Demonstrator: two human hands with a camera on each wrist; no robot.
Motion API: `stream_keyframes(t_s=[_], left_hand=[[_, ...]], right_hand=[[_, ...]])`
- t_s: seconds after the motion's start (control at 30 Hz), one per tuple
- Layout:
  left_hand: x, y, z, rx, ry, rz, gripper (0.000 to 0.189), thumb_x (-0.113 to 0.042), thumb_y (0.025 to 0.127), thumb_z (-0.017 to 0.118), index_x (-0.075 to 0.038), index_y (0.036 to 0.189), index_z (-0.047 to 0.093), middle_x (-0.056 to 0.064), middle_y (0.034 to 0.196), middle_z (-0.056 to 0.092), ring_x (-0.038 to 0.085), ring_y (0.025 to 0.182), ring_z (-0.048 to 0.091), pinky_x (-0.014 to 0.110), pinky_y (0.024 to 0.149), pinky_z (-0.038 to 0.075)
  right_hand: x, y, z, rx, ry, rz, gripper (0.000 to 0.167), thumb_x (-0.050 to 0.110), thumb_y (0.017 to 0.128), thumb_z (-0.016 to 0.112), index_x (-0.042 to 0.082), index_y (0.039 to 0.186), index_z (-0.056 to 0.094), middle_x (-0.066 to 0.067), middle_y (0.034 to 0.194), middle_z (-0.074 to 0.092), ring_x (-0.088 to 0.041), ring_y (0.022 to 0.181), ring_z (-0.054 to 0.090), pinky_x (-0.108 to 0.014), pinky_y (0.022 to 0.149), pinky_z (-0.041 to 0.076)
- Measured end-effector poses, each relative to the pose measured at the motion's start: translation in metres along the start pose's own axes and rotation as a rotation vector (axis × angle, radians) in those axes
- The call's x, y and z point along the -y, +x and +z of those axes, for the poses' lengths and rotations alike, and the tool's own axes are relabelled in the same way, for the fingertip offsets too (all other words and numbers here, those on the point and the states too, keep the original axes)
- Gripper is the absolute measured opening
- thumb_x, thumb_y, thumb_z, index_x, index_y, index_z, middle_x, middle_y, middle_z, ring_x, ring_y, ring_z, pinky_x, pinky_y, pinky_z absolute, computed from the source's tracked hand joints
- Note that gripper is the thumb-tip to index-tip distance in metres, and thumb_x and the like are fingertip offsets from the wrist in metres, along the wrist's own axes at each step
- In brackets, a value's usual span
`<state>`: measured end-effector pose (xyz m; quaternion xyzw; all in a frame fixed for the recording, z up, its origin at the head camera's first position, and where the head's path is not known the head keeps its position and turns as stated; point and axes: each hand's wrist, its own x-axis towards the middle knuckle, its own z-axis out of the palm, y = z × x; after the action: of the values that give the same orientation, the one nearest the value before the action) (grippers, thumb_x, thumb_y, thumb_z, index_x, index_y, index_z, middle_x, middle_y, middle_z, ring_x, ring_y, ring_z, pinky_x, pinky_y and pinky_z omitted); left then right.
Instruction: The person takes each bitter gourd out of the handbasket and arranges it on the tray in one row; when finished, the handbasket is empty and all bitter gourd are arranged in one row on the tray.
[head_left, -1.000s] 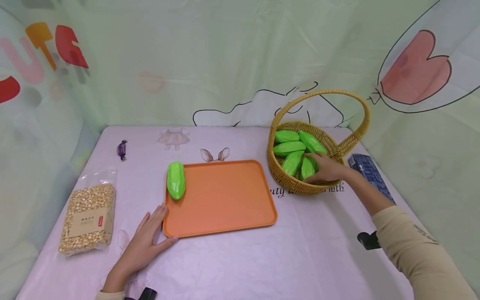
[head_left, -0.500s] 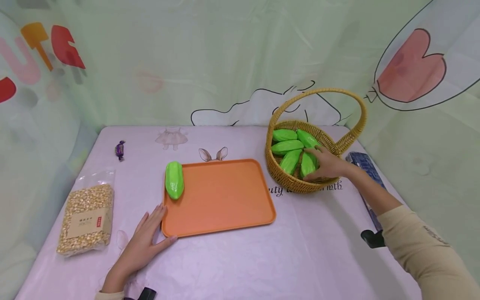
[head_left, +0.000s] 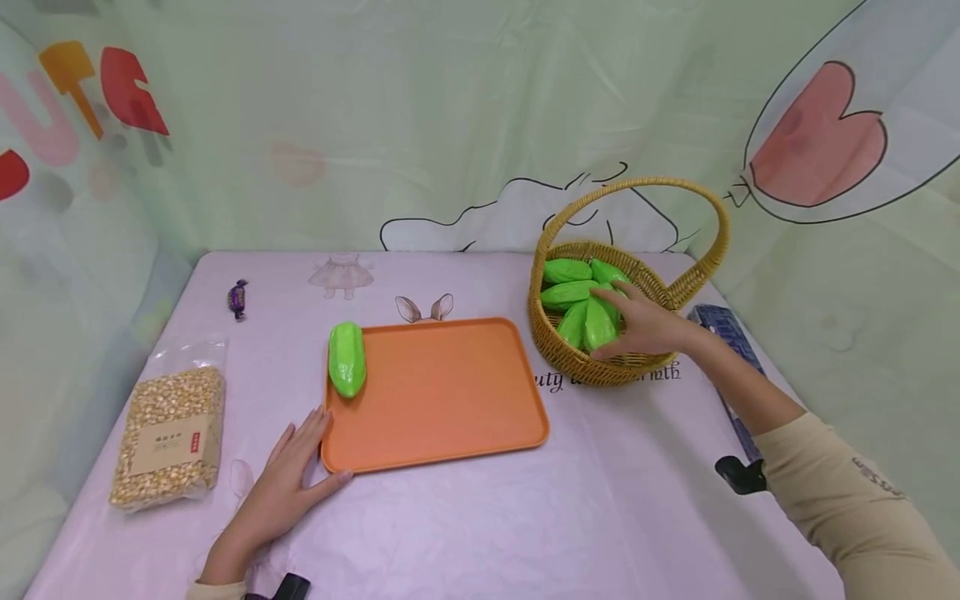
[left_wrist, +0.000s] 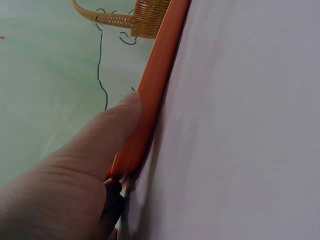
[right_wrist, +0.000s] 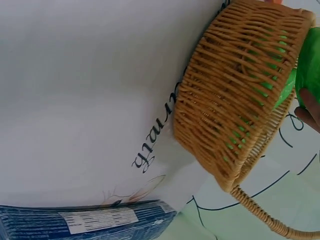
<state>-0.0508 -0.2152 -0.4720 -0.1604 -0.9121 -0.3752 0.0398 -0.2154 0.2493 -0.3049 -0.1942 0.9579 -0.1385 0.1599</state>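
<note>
My right hand (head_left: 647,325) reaches over the wicker basket (head_left: 581,365) and grips a green ridged fruit (head_left: 599,327), long and tapered, between thumb and fingers. In the right wrist view this fruit (right_wrist: 309,65) shows above the basket's rim, with a fingertip against it. Several like green fruits (head_left: 567,295) lie in the basket, some partly covered by the held one. My left hand (head_left: 281,492) lies at the near left corner of the orange tray (head_left: 442,392), fingers along its left side and thumb at the front edge. One green fruit (head_left: 347,360) rests along the tray's left edge.
A bag of corn kernels (head_left: 168,437) lies on the left of the table (head_left: 480,525). Behind it is a purple wrapped candy (head_left: 237,300). A blue patterned box (head_left: 723,325) lies right of the basket, partly behind my right arm. The basket's tall handle (head_left: 637,182) arches upward.
My right hand has moved left and up within the basket, and the fruit in its grip has shifted left over its neighbour. The left hand and tray stay in place.
</note>
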Motion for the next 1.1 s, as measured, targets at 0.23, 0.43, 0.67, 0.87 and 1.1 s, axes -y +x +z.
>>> stream_keyframes(t_s=[0.23, 0.43, 0.67, 0.87, 1.1], left_hand=[[0.0, 0.001, 0.0, 0.001, 0.014, 0.006, 0.081, -0.038, 0.087, 0.069, 0.005, 0.145, 0.032, 0.022, 0.148, 0.032, 0.035, 0.139, 0.021, 0.029, 0.115, -0.001], [0.0, 0.001, 0.0, 0.007, 0.01, 0.003, 0.082, -0.038, 0.086, 0.069, 0.005, 0.145, 0.031, 0.022, 0.148, 0.031, 0.034, 0.139, 0.021, 0.029, 0.115, -0.002], [0.0, 0.001, -0.001, 0.008, 0.01, 0.01, 0.082, -0.038, 0.086, 0.069, 0.005, 0.145, 0.031, 0.022, 0.148, 0.031, 0.035, 0.139, 0.021, 0.03, 0.115, -0.001], [0.001, 0.002, 0.0, 0.007, 0.006, 0.017, 0.082, -0.038, 0.087, 0.068, 0.005, 0.145, 0.031, 0.022, 0.148, 0.031, 0.035, 0.139, 0.02, 0.032, 0.115, -0.001], [0.002, 0.001, 0.0, 0.011, 0.002, 0.006, 0.082, -0.039, 0.087, 0.068, 0.004, 0.145, 0.031, 0.021, 0.149, 0.031, 0.035, 0.139, 0.02, 0.033, 0.115, -0.001]], right_hand=[[0.014, 0.003, 0.0, -0.03, 0.01, -0.023, 0.1, 0.033, 0.075, 0.081, -0.001, 0.148, 0.023, -0.034, 0.149, 0.001, -0.055, 0.132, 0.012, -0.072, 0.097, 0.025], [0.025, 0.008, 0.003, -0.035, 0.011, -0.042, 0.099, 0.033, 0.075, 0.081, 0.002, 0.149, 0.023, -0.033, 0.15, 0.002, -0.054, 0.133, 0.012, -0.071, 0.098, 0.026], [0.041, 0.015, 0.007, -0.018, 0.053, -0.07, 0.099, 0.034, 0.076, 0.08, 0.003, 0.149, 0.022, -0.032, 0.15, 0.001, -0.053, 0.129, 0.027, -0.065, 0.093, 0.038], [0.055, 0.023, 0.012, -0.009, 0.092, -0.088, 0.098, 0.032, 0.076, 0.081, 0.007, 0.15, 0.022, -0.03, 0.151, 0.0, -0.049, 0.124, 0.037, -0.059, 0.092, 0.043], [0.067, 0.027, 0.014, -0.013, 0.071, -0.062, 0.099, 0.036, 0.076, 0.08, 0.005, 0.15, 0.021, -0.03, 0.151, 0.0, -0.053, 0.13, 0.024, -0.065, 0.098, 0.033]])
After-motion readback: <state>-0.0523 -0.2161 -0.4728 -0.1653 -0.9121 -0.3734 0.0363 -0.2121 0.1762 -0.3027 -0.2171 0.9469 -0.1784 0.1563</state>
